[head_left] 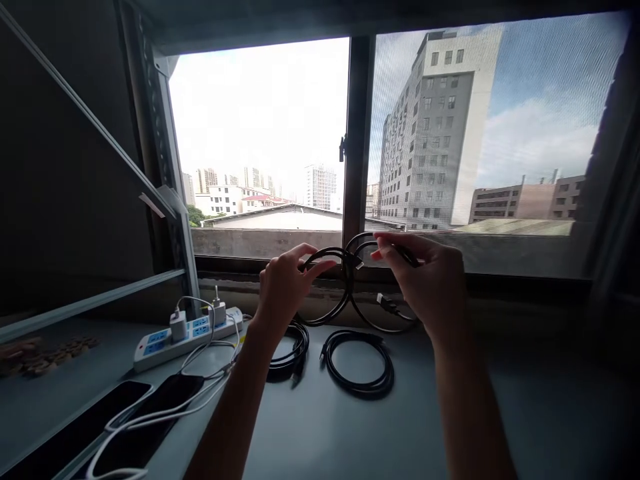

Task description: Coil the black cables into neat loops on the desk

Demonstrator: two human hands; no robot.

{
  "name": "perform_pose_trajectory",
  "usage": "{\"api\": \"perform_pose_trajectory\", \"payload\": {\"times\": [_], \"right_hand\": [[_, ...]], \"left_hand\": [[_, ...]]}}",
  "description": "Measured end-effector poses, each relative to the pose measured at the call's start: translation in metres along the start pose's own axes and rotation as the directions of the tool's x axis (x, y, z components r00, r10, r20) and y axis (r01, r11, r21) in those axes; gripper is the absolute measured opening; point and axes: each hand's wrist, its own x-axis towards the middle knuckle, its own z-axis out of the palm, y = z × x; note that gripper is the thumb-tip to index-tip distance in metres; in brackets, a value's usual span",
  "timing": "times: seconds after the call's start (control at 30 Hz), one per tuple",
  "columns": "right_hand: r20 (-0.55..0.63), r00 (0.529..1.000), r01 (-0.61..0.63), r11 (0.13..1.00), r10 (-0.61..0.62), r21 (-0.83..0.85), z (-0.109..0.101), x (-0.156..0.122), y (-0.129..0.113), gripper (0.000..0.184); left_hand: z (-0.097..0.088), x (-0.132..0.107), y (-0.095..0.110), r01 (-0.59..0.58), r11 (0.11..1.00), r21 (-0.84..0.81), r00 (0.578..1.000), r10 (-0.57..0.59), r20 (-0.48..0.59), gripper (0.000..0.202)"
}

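Note:
Loops of a black USB cable (pixel 349 293) hang in the air between my two hands, above the tabletop. My left hand (pixel 287 280) is closed round the left loops, thumb against fingers. With thumb and fingertips pinched, my right hand (pixel 425 273) grips the right loops. A metal-tipped USB plug (pixel 385 302) dangles below my right hand, and another connector (pixel 359 263) shows between the hands. Below them a coiled black cable (pixel 357 393) lies on the table. A second black coil (pixel 300 357) lies to its left, partly covered by my left forearm.
A white power strip (pixel 193 337) with two plugged-in chargers stands at the left. White charging cables (pixel 165 419) run over dark phone-like devices (pixel 145 427). Small brown pieces (pixel 60 357) lie at the far left. A metal shelf frame (pixel 175 167) and window (pixel 357 147) bound the grey table (pixel 320 440).

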Motion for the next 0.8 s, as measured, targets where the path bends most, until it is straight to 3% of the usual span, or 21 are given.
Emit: {"api": "perform_pose_trajectory", "payload": {"times": [0.17,0.33,0.53,0.67,0.8], "right_hand": [[0.041,0.998,-0.051,0.997,0.053,-0.063,0.001,-0.002,-0.003,0.014],[0.070,0.991,-0.095,0.975,0.111,-0.200,-0.001,0.001,0.001,0.013],[0.017,0.972,-0.221,0.932,0.236,-0.288,-0.005,0.006,0.029,0.020],[-0.043,0.975,-0.223,0.943,0.219,-0.246,-0.016,0.009,0.043,0.024],[-0.099,0.981,-0.186,0.964,0.169,-0.188,-0.024,0.012,0.046,0.027]], "left_hand": [[0.004,-0.001,-0.004,-0.057,0.984,0.171,0.998,0.058,0.001,0.050],[0.007,-0.001,-0.003,-0.108,0.985,0.138,0.994,0.109,-0.001,0.050],[0.006,-0.001,0.006,-0.033,0.962,-0.271,0.998,0.017,-0.061,0.056],[0.001,0.000,0.010,0.128,0.785,-0.606,0.978,-0.203,-0.055,0.046],[-0.003,0.004,0.007,0.213,0.580,-0.786,0.935,-0.354,-0.008,0.037]]}}
